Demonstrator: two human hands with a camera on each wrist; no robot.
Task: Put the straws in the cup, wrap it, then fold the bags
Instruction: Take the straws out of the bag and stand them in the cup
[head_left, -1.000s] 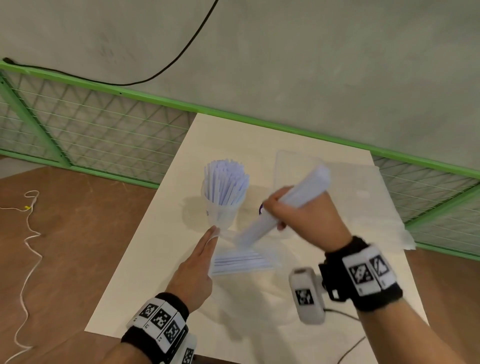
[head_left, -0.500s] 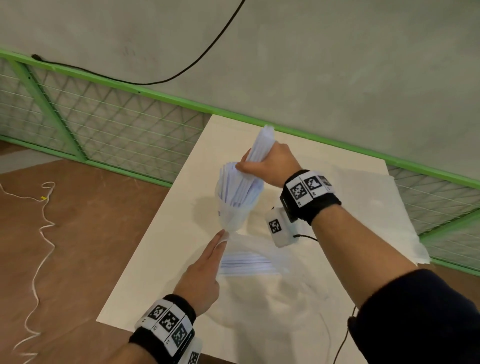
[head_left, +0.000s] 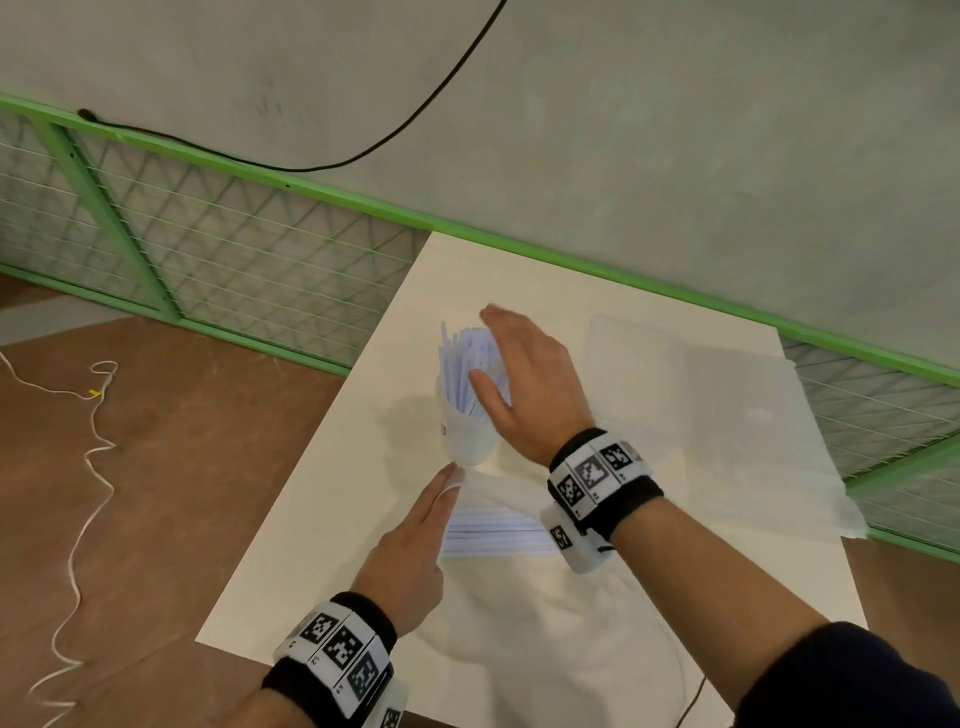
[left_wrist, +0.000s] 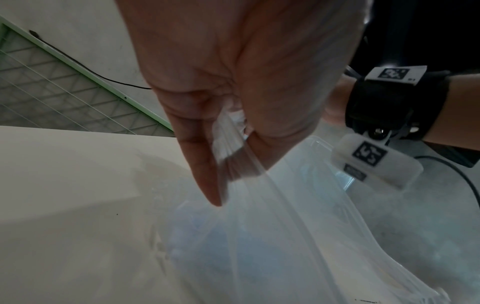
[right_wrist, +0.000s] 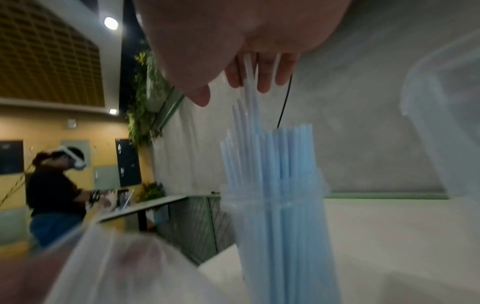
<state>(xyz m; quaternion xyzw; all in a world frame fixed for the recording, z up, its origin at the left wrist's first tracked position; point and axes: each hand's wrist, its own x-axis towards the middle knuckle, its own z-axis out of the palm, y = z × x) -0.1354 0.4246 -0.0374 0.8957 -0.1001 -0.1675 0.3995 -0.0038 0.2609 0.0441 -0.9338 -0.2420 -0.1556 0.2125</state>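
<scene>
Straws (head_left: 470, 371) stand bunched in the clear cup (head_left: 467, 441), long axes nearly upright and fanning a little toward the far left, and my right hand (head_left: 524, 387) sits right over their tops with the fingers straight and spread, gripping nothing. In the right wrist view my fingertips (right_wrist: 265, 80) touch the tallest two or three straws, which stick up above the rest of the bundle (right_wrist: 275, 195). That is the relation I judge the next move turns on: the high ends lie directly under my palm, so a press straight down along their length should seat them level.

My left hand (head_left: 410, 551) is the nearer one to the bag (head_left: 498, 530) lying flat on the table (head_left: 332, 519), just on my side of the cup. In the left wrist view, my thumb and fingers (left_wrist: 205, 181) pinch the thin film of its mouth (left_wrist: 241, 164).

Counting: one cup, one bundle of straws inside it, too many and too blurred to number; a smaller stack of straws still in the bag, also uncountable; one bag under my left hand and what looks like one more clear sheet or bag (head_left: 727, 415) spread flat to the right, though where it ends is hard to tell.
</scene>
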